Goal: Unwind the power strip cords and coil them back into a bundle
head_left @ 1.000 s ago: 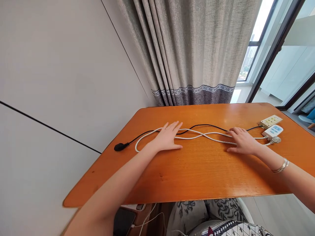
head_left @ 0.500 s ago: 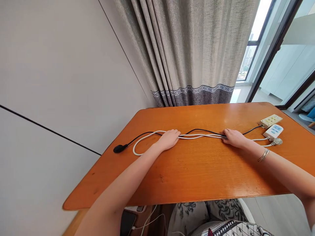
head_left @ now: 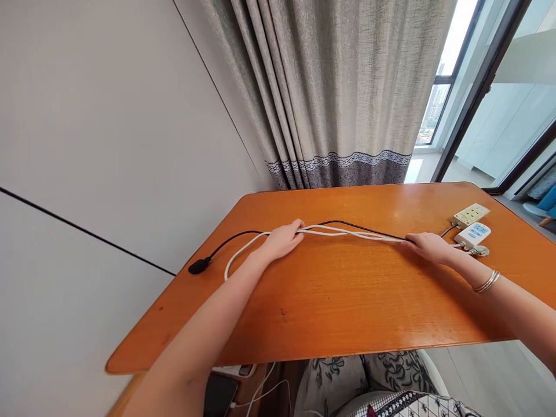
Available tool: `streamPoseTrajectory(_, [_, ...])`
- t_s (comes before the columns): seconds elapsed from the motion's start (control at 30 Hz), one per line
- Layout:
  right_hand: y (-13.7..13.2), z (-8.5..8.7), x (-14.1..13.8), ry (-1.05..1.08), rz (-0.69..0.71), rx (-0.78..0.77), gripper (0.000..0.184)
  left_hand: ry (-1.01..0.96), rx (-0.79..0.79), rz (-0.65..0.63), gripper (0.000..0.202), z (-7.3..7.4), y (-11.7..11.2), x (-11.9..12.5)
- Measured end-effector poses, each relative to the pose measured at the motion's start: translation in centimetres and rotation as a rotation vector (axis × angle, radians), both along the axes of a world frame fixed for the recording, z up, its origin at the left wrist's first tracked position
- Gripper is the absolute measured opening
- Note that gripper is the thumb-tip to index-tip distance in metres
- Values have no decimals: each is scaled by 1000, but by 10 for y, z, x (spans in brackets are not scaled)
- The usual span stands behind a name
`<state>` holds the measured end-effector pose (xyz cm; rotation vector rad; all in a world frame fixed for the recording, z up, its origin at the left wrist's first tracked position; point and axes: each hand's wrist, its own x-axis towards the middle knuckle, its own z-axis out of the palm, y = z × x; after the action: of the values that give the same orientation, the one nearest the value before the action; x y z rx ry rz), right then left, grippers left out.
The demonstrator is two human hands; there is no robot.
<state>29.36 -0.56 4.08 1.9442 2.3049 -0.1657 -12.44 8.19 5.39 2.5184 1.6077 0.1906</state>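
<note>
A white cable point(head_left: 347, 233) and a black cable point(head_left: 360, 226) run side by side across the orange wooden table point(head_left: 347, 301). My left hand point(head_left: 280, 239) is closed around both cables left of centre and holds them slightly off the tabletop. My right hand point(head_left: 428, 245) pinches the same bundle further right, close to the surface. Beyond my left hand the white cable loops back point(head_left: 237, 258) and the black one ends in a black plug point(head_left: 198, 266). Past my right hand lie a cream power strip point(head_left: 469, 214) and a white-and-blue power strip point(head_left: 472, 234).
A grey curtain point(head_left: 339, 92) hangs behind the table, with a plain wall on the left and glass doors on the right. Below the near table edge are a phone point(head_left: 219, 394) with thin white wires and my patterned clothing.
Both hands went from lying flat and open on the crossed cables to gripping them. The cables are now gathered into one straight bundle, lifted a little, and the black plug slid left.
</note>
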Motion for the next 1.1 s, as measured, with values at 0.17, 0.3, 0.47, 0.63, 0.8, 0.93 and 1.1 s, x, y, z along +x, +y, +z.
streamPoseTrajectory(0.17, [0, 17, 20, 278, -143, 320, 37, -35, -168, 2, 30, -3, 8, -27])
streamPoseTrajectory(0.3, [1, 33, 24, 568, -206, 549, 44, -197, -355, 6, 24, 5, 6, -42])
streamPoseTrajectory(0.47, [15, 46, 23, 719, -313, 708, 50, -519, -793, 62, 31, 17, -5, -40])
streamPoseTrajectory(0.63, [25, 47, 27, 590, -292, 755, 51, -1071, -614, 106, 39, 25, -12, -51])
streamPoseTrajectory(0.8, [17, 30, 38, 378, -110, 460, 44, -1423, -415, 185, 23, 41, -17, -63])
streamPoseTrajectory(0.93, [9, 13, 45, 363, -19, 194, 38, -1558, -374, 287, 30, 46, -20, -57])
streamPoseTrajectory(1.1, [9, 4, 33, 221, -133, 158, 35, -1819, -472, 396, 35, 41, -15, -39])
